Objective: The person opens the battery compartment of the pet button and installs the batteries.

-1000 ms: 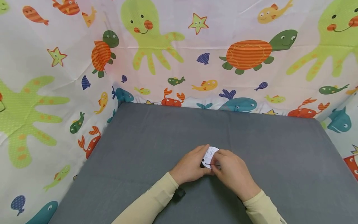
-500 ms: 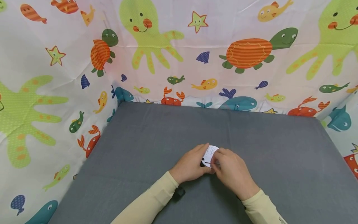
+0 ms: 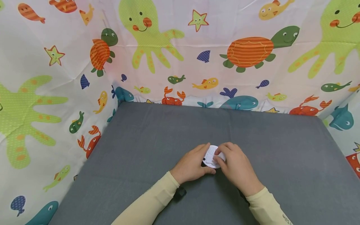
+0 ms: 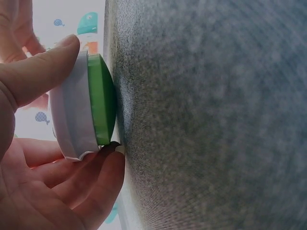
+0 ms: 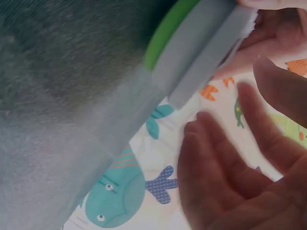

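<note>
My left hand (image 3: pixel 191 165) grips a round white plastic device (image 3: pixel 209 152) by its edge, thumb on one side and fingers on the other. Its white back faces up, with a grid of small holes and an outlined rectangular cover (image 3: pixel 210 162). The left wrist view shows a domed green face (image 4: pixel 101 100) on its other side, turned to the grey cloth and close to it. My right hand (image 3: pixel 236 165) hovers over the device's back, thumb and index fingertips at the cover. From the right wrist, its fingers (image 5: pixel 206 143) look loosely bent, with nothing seen between them.
Grey cloth (image 3: pixel 157 134) covers the table around both hands. Upright fabric printed with sea animals (image 3: pixel 174 53) borders the table at the back and both sides. A small black device (image 3: pixel 180 193) sits under the left wrist.
The right hand has shifted slightly up and right. Its thumb and index finger, earlier close together at the cover's edge, are now higher over the back, exposing more of the cover. Left hand keeps its grip.
</note>
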The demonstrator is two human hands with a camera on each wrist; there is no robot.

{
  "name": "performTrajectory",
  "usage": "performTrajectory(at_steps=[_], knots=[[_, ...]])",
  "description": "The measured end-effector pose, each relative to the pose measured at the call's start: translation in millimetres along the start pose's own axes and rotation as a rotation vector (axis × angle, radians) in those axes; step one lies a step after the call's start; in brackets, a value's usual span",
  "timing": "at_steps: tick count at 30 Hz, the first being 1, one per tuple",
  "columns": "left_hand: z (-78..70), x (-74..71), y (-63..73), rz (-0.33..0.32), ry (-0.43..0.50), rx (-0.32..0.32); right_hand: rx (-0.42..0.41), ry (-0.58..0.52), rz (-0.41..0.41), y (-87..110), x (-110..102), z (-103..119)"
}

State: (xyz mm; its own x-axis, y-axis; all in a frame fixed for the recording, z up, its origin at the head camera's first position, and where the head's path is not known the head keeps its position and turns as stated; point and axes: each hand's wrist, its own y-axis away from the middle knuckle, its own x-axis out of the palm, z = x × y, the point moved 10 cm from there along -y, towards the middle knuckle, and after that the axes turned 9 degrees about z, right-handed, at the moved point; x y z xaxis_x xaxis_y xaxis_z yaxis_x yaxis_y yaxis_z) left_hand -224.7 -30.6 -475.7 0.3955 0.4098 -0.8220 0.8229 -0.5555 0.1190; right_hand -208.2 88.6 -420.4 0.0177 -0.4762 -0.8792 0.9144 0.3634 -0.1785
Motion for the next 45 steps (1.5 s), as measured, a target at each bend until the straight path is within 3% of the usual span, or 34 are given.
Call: performTrajectory(at_steps=[7, 15, 29, 45], knots=[[0.5, 1.0, -0.3, 0.006, -0.018, -0.007, 0.070, -0.089, 0.086, 0.0, 9.1, -13.0], [0.8, 0.3, 1.3, -0.001, -0.016, -0.010, 0.099, -0.114, 0.115, 0.3, 14.3, -16.3], [-2.3, -2.6, 1.9, -0.047, -0.072, -0.011, 0.078, -0.092, 0.113, 0.2, 13.2, -12.7], [0.7, -3.8, 0.4, -0.060, -0.033, -0.027, 0.110, -0.079, 0.109, -4.7, 16.8, -16.1]])
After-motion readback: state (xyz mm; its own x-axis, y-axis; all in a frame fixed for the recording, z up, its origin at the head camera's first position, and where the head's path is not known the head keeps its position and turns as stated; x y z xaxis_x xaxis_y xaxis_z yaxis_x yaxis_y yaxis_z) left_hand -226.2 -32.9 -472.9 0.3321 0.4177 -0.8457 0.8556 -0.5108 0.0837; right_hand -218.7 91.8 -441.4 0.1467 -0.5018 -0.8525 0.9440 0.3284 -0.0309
